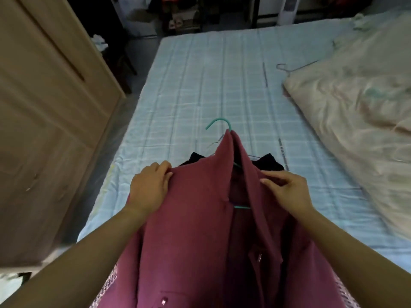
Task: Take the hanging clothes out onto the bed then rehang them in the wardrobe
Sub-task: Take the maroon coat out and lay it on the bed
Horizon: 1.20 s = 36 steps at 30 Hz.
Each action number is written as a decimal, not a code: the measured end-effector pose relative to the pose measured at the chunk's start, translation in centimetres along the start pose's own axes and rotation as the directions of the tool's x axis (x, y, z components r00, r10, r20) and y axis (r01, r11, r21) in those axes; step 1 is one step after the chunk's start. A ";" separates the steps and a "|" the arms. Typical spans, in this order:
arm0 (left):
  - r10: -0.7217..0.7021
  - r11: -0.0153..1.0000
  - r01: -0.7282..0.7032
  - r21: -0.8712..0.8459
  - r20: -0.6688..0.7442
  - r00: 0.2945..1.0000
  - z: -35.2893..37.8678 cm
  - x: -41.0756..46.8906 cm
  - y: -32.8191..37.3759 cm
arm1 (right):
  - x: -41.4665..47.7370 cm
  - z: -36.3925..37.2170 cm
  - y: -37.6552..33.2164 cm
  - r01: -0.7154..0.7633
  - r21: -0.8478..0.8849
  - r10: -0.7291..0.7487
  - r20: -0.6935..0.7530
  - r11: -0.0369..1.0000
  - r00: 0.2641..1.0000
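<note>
Left hand (pixel 149 185) and right hand (pixel 287 190) pinch shoulders of maroon buttoned shirt (pixel 195 230) on teal wire hanger (pixel 219 123), hook toward 12 o'clock, above blue checked bed (pixel 200 74).

No lettering, label, brand or number can be read. A short dark printed mark on the bed sheet (pixel 281 150), just right of the maroon shirt (pixel 195 218), may be lettering, but it is too small and blurred to make out. A second dark stripe lies farther up the same sheet; it shows no characters.
</note>
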State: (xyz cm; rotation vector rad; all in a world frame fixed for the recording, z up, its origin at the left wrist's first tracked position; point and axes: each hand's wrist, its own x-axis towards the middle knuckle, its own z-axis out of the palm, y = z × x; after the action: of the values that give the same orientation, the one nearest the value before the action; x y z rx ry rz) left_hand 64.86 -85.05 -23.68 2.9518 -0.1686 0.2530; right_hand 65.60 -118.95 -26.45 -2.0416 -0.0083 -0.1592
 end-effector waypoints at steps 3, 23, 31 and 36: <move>-0.025 1.000 0.025 0.013 0.046 0.999 4.4 1.8 -0.7 | 2.3 2.0 3.8 -0.012 -0.031 0.012 0.028 0.999 1.000; -0.126 0.904 0.252 -0.346 0.346 0.930 18.9 5.1 2.3 | 4.8 6.8 11.6 -0.272 -0.018 0.271 0.187 0.962 0.944; -0.087 0.820 0.289 -0.494 0.392 0.916 17.7 8.2 5.8 | 2.1 9.3 8.8 -0.241 -0.375 0.372 0.331 0.895 0.867; 0.006 0.879 0.164 -0.447 0.355 0.935 17.9 9.1 5.4 | 2.8 8.1 9.9 -0.425 -0.388 0.511 0.149 0.818 0.847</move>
State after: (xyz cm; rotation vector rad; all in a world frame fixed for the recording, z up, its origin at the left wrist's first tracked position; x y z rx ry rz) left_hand 75.95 -94.50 -38.51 2.4775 -0.1283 -0.2911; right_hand 69.97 -116.44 -38.53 -2.3301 0.3980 0.4403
